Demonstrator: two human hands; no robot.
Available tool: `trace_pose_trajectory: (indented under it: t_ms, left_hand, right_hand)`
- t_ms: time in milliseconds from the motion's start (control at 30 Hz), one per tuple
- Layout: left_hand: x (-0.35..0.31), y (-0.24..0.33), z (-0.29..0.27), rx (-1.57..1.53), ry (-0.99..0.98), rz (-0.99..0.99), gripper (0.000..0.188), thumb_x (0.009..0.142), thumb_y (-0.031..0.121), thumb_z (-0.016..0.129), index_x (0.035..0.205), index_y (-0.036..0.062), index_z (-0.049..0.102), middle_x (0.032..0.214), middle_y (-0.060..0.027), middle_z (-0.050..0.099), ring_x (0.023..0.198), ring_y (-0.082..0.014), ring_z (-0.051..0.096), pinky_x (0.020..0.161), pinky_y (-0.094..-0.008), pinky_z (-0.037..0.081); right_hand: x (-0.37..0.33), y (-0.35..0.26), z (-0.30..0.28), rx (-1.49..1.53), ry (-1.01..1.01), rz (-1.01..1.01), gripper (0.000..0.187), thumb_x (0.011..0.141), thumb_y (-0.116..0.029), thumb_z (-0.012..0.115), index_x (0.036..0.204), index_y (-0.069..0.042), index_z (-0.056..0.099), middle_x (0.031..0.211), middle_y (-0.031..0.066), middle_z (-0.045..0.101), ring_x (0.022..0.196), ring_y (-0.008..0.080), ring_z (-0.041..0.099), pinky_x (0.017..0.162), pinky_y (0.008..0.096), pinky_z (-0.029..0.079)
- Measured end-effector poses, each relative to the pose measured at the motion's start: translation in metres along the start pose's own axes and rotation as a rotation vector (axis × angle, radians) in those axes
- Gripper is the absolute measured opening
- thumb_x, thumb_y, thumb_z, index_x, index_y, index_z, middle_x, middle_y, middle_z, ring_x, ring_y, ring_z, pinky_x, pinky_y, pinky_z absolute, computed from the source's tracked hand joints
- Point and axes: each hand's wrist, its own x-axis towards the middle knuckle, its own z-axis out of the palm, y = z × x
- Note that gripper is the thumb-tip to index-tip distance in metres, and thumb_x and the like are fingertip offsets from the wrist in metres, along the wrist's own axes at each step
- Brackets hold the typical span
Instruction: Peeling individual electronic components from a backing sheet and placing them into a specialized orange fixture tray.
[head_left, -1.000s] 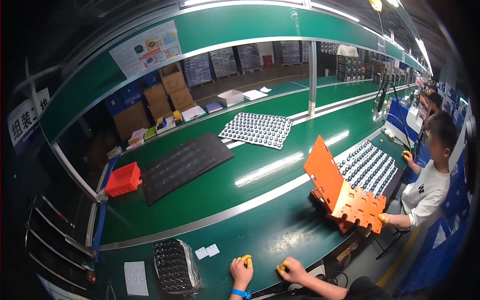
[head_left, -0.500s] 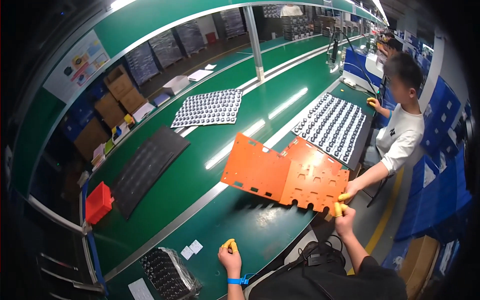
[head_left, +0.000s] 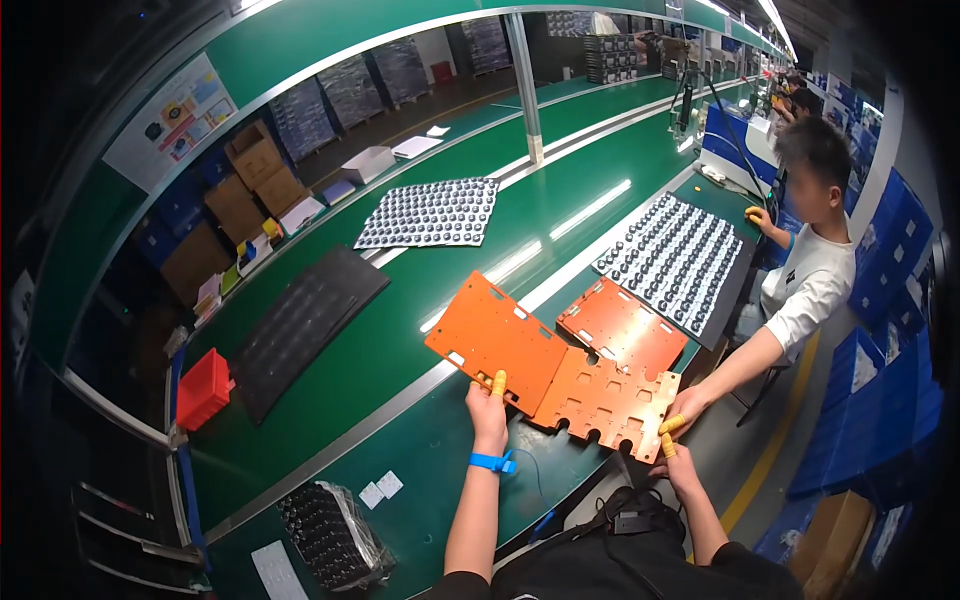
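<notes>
The left hand (head_left: 488, 415), flat on the green table (head_left: 420, 460) half a second ago, now grips the near edge of the orange plate (head_left: 495, 340). The right hand (head_left: 680, 465) keeps its hold on the plate's far corner, where a co-worker's hand (head_left: 685, 410) meets it. A second orange plate (head_left: 622, 328) has come into sight behind the first.

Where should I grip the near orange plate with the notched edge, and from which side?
Grip the orange plate by its bare edges, from the near side. It lies flat on the green bench. The left hand meets its left corner and the right hand its notched right corner, beside a co-worker's hand.
</notes>
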Motion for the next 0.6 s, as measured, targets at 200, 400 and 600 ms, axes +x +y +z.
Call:
trace_pose_trajectory:
  t_ms: [200,400,600]
  left_hand:
    - [-0.015,-0.007,-0.024,0.115,-0.084,0.215,0.007,0.091,0.0,0.065,0.095,-0.0009,0.059,0.087,-0.0018,0.061,0.076,-0.0082,0.058,0.064,-0.0237,0.05]
    - [-0.057,0.023,-0.076,0.129,0.024,0.205,0.008,0.089,-0.001,0.065,0.095,-0.002,0.061,0.085,-0.0024,0.063,0.073,-0.0101,0.061,0.063,-0.0243,0.051]
    - [-0.051,0.064,-0.131,0.224,0.129,0.159,0.015,0.091,0.0,0.063,0.106,-0.001,0.059,0.092,-0.0038,0.064,0.075,-0.0108,0.061,0.061,-0.0244,0.049]
  right_hand:
    - [-0.015,-0.004,0.023,0.431,-0.22,0.035,0.038,0.099,-0.03,0.054,0.112,0.005,0.058,0.098,0.0129,0.068,0.077,0.0235,0.068,0.068,0.0329,0.056]
    - [-0.041,-0.011,0.032,-0.018,-0.46,0.308,0.037,0.094,-0.031,0.063,0.093,0.006,0.063,0.075,0.0144,0.068,0.064,0.0209,0.068,0.055,0.0261,0.053]
    - [-0.051,-0.014,0.095,-0.424,-0.849,0.312,0.047,0.098,-0.037,0.056,0.087,0.008,0.065,0.077,0.0101,0.069,0.059,0.0138,0.065,0.052,0.025,0.051]
